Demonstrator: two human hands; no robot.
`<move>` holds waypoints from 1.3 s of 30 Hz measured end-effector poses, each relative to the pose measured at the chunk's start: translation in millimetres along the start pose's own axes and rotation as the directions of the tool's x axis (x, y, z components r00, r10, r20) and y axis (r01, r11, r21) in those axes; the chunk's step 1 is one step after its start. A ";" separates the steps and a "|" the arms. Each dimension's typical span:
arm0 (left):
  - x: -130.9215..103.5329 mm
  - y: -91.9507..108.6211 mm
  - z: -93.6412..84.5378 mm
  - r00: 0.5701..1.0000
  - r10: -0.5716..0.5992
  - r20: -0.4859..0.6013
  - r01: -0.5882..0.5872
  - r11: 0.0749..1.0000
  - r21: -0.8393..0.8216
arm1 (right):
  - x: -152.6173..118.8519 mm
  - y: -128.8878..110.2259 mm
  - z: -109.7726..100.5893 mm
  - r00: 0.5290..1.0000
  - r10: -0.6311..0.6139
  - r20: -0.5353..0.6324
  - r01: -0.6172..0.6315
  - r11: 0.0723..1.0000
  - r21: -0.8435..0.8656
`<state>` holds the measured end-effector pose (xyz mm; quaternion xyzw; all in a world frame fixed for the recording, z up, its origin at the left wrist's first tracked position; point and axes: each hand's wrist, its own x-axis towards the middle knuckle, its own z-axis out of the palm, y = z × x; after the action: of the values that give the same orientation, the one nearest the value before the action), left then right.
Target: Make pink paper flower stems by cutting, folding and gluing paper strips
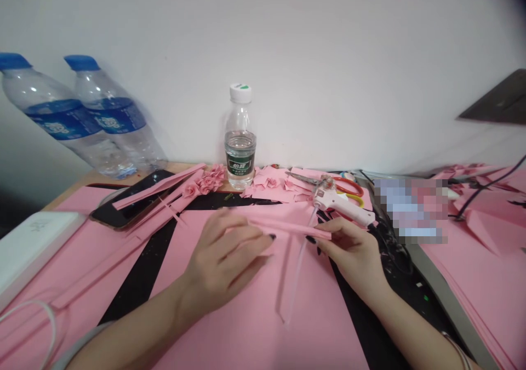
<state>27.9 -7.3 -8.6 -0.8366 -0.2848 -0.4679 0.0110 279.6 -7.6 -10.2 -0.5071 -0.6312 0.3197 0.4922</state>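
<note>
Between my two hands runs a narrow folded strip of pink paper, raised above a large pink sheet. My right hand pinches the strip's right end between thumb and fingers. At the other end, my left hand is closed around the strip, its fingers covering that end; the thumb is partly hidden. Just behind my right hand lies a white hot glue gun, with a long clear glue stick sticking out of it toward me. Scissors with red and yellow handles lie beside the gun.
A small water bottle stands against the wall; two large bottles lean at the left. Pink paper roses, a phone and a white box-shaped device lie left. Stacked pink paper and a black cord are right.
</note>
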 end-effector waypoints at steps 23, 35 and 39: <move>1.3 29.1 28.2 0.357 -0.654 0.667 0.757 -0.216 -0.617 | -17.9 -13.6 22.6 0.977 0.003 0.212 -0.033 0.990 0.138; 4.5 29.6 23.4 0.429 -0.674 0.601 0.798 -0.028 -0.602 | -17.0 -10.6 19.9 0.974 -0.026 0.226 0.000 0.994 0.110; 4.1 29.2 23.6 0.444 -0.670 0.595 0.789 -0.021 -0.613 | -16.8 -9.8 19.3 0.971 -0.042 0.236 0.016 0.994 0.111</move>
<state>62.2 -23.1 -11.4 -0.4680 -0.4094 -0.4188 -0.6618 258.2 -24.5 -12.4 -0.4283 -0.6748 0.4047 0.4443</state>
